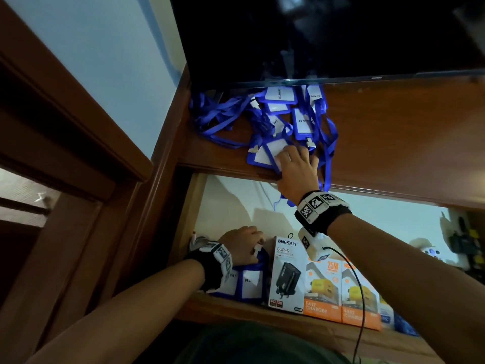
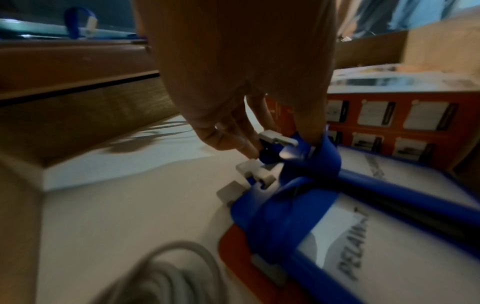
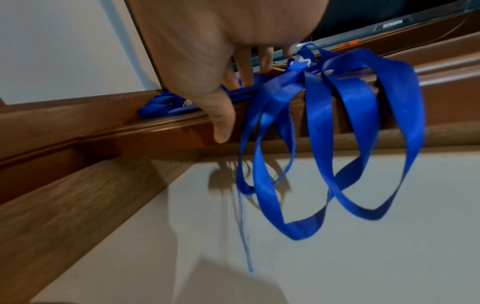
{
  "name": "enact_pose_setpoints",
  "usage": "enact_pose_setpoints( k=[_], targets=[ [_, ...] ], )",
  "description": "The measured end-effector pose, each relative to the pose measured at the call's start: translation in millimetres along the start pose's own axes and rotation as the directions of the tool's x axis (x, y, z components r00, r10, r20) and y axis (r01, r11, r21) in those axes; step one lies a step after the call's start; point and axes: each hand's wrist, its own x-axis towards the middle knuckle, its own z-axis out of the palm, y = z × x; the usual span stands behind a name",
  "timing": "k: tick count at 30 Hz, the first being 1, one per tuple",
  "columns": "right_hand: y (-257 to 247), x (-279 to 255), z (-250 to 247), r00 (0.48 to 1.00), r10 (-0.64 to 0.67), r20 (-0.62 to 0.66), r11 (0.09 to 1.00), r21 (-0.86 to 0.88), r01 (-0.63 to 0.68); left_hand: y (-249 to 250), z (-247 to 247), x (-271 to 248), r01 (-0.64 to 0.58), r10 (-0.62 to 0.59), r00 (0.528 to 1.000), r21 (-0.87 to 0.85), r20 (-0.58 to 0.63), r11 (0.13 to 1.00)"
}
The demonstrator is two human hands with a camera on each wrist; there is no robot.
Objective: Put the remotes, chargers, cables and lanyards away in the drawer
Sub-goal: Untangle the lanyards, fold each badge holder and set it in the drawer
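Many blue lanyards point(image 1: 220, 114) lie on the tabletop point(image 1: 393, 132).
The left hand point(image 1: 242, 244) pinches a strap point(image 2: 330, 162) in the drawer point(image 1: 236, 203); the right hand point(image 1: 296, 170) lies flat on a badge point(image 1: 273, 148).

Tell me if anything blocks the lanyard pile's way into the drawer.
Nothing visible does. The right hand touches the lanyard pile at the shelf edge; the open drawer below is bare there, charger boxes further forward.

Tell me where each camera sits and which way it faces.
Head: on the head, facing down at lanyard pile and drawer; left hand, right hand show.
Left wrist: along the left hand into the drawer at badge holders.
Right wrist: along the right hand at shelf edge and straps.
Shared: head and right wrist show the TV.
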Motion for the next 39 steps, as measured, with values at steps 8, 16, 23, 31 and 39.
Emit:
enact_pose_setpoints(
  k=[8,16,23,31,39],
  targets=[
    [2.8,-11.8,-9.9,0.979,0.057,-0.197,0.953,0.304,0.006,-31.8,-6.7,-25.4,0.141,-0.401,0.818,-0.532,-0.412,0.835],
    [-14.0,-18.7,-30.6,0.844,0.301,-0.445,0.872,0.487,-0.055,-71.0,-11.4,-45.9,-0.083,-0.130,0.752,-0.288,-0.646,0.954],
    [-45.4,-61.3,-35.4,0.808,0.567,-0.163,0.464,0.873,-0.150,-69.7,-22.6,-53.6,-0.133,-0.043,0.766,-0.223,-0.641,0.966],
    [-38.4,-96.1,-69.8,0.840,0.541,-0.045,0.086,0.996,-0.002,-25.0,-88.7,-44.0,-0.255,-0.192,0.572,-0.396,-0.797,0.882],
    [7.7,-108.7,-110.9,0.898,0.433,-0.077,0.058,0.997,0.058,24.8,-146.4,-8.2,-0.048,-0.037,0.701,-0.099,-0.712,0.994]
  ],
)
